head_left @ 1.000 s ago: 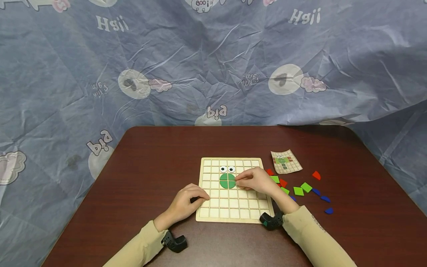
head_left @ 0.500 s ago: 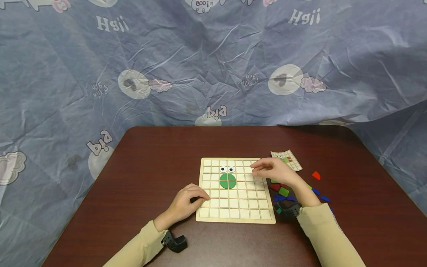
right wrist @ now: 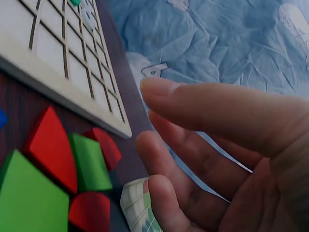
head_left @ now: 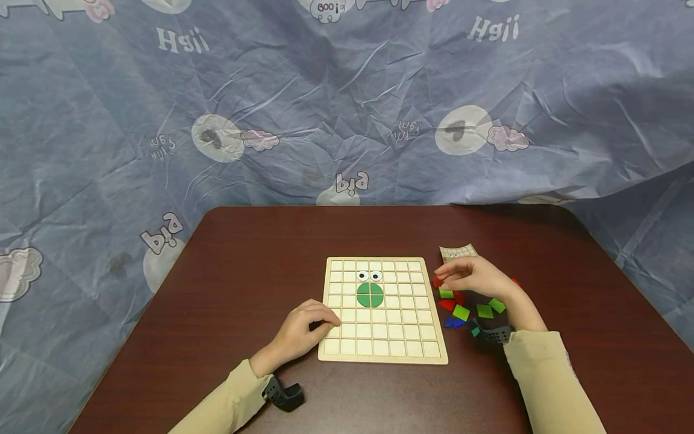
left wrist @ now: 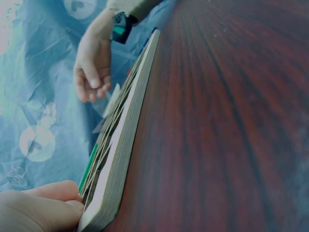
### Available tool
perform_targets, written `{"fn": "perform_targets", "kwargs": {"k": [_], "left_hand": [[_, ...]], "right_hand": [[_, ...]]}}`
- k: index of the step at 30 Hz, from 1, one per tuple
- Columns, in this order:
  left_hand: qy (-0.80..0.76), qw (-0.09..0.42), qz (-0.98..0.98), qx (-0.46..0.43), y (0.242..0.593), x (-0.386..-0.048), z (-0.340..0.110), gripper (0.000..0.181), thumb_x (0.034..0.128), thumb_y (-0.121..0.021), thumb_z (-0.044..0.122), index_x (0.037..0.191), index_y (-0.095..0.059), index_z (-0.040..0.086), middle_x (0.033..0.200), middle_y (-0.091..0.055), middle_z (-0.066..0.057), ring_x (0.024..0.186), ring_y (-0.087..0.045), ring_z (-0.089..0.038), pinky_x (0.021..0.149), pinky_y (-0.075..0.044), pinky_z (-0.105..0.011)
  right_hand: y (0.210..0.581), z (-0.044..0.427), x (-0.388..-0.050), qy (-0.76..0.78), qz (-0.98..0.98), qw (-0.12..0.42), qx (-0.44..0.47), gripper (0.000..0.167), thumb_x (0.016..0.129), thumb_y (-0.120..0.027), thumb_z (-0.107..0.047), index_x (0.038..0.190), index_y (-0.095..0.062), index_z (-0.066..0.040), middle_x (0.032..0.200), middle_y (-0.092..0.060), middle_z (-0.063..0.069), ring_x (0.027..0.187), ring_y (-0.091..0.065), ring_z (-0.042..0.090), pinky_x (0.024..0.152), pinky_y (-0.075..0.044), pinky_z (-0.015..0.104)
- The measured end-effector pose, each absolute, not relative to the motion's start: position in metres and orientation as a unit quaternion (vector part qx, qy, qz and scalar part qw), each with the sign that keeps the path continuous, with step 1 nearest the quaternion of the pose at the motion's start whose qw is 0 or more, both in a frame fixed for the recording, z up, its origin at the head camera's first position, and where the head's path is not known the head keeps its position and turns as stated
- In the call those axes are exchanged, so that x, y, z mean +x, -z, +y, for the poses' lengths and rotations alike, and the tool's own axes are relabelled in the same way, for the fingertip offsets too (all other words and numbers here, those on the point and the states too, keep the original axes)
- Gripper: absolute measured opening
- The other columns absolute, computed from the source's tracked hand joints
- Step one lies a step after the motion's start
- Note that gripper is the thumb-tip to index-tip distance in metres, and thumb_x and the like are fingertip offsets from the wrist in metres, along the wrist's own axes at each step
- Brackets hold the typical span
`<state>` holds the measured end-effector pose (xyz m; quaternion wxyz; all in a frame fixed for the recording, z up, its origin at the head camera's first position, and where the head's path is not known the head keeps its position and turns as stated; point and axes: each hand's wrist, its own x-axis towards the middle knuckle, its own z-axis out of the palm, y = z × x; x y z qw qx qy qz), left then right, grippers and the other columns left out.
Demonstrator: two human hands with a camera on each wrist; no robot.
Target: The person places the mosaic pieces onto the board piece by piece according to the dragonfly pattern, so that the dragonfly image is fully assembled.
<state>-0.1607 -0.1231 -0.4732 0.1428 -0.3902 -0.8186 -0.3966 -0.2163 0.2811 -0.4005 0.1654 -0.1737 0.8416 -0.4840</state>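
Note:
A pale wooden grid board (head_left: 396, 331) lies flat on the table. Near its top sits a green disc (head_left: 364, 289) made of quarter pieces, with two googly-eye pieces (head_left: 375, 276) just above. My left hand (head_left: 306, 328) rests at the board's left edge, thumb and fingertips touching it in the left wrist view. Off the board's right side, my right hand (head_left: 482, 277) hovers over loose pieces, its fingers apart and nothing between them. Beneath it are red quarter pieces (right wrist: 53, 150), green square tiles (head_left: 461, 312) and blue pieces (head_left: 450, 323).
A picture card (head_left: 458, 252) lies behind the right hand, which partly covers it. More green tiles (head_left: 485, 311) lie right of the pile. The dark wooden table (head_left: 260, 253) ends at the back against a printed blue cloth (head_left: 303, 120).
My right hand has moved from beside the green disc rightward, off the board and over the loose pieces. My left hand and the board have stayed in place.

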Motion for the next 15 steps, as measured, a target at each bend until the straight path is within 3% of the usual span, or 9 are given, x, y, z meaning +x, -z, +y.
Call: {"fn": "perform_targets", "kwargs": {"k": [7, 15], "left_hand": [[0.396, 0.144, -0.819, -0.390, 0.473, -0.160, -0.123, 0.015, 0.0858, -0.067, 0.006, 0.092, -0.073, 0.017, 0.092, -0.068, 0.010, 0.091, -0.058, -0.011, 0.082, -0.049, -0.024], [0.397, 0.148, -0.816, -0.392, 0.473, -0.160, -0.123, 0.015, 0.0853, -0.067, 0.005, 0.091, -0.073, 0.017, 0.092, -0.068, 0.009, 0.091, -0.058, -0.011, 0.081, -0.049, -0.024]], "right_hand": [[0.410, 0.293, -0.219, 0.455, 0.857, 0.161, -0.179, 0.036, 0.082, -0.073, -0.012, 0.113, -0.064, 0.004, 0.113, -0.062, 0.020, 0.096, -0.062, 0.026, 0.078, -0.053, 0.029], [0.420, 0.295, -0.221, 0.460, 0.857, 0.178, -0.150, 0.038, 0.079, -0.075, -0.009, 0.111, -0.063, 0.005, 0.112, -0.061, 0.021, 0.090, -0.062, 0.019, 0.073, -0.054, 0.030]]}}
